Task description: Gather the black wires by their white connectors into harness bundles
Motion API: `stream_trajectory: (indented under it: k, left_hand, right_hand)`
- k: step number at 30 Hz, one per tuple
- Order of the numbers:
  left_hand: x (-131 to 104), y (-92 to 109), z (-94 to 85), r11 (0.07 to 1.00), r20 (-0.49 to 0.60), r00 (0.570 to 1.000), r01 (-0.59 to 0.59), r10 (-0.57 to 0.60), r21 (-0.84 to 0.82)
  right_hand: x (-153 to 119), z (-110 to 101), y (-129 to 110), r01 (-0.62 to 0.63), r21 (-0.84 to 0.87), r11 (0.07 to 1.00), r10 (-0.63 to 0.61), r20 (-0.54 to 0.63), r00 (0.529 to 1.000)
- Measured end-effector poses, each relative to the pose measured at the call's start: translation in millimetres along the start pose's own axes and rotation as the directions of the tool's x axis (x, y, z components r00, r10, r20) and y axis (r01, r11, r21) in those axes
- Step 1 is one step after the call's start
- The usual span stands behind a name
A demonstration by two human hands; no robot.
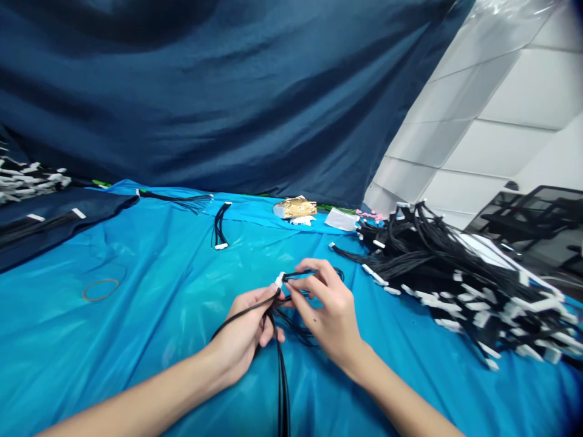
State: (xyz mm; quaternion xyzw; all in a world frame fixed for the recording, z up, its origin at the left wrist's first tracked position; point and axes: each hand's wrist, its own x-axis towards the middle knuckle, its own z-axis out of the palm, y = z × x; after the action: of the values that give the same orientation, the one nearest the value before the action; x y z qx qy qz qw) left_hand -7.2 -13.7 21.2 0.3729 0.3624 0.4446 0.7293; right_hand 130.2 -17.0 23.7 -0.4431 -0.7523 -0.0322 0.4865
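Note:
Between my two hands is a black wire harness (283,376) with a white connector (279,280) at its upper end. My left hand (248,325) is closed round the wires just below the connector. One wire loops back over that hand's wrist, and others hang down toward the front edge of the view. Thumb and fingers of my right hand (325,303) pinch black wires close to the connector's right side. Some of the wires trail behind the right hand. The fingers partly hide where the wires enter the connector.
A large pile of black harnesses with white connectors (483,315) lies at right. Two loose harnesses (221,224) (175,199) lie farther back, near a gold packet (298,208). A rubber band (101,290) rests on the blue sheet (150,346) at left. More harnesses (31,180) lie far left.

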Motion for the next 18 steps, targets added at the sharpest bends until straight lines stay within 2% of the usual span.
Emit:
stream_trajectory:
  k: [8, 18]
  left_hand:
    - [3.6, -2.7, -2.1, 0.997, -0.023, 0.998, 0.053, -0.054, -0.049]
    - [1.2, 5.8, -0.5, 1.0, 0.02, 0.999, 0.025, -0.025, 0.003]
  right_hand:
    - [0.2, 4.7, 8.8, -0.143, 0.099, 0.985, 0.117, 0.229, 0.966]
    - [5.9, -2.1, 8.3, -0.108, 0.211, 0.971, 0.071, 0.177, 0.982]
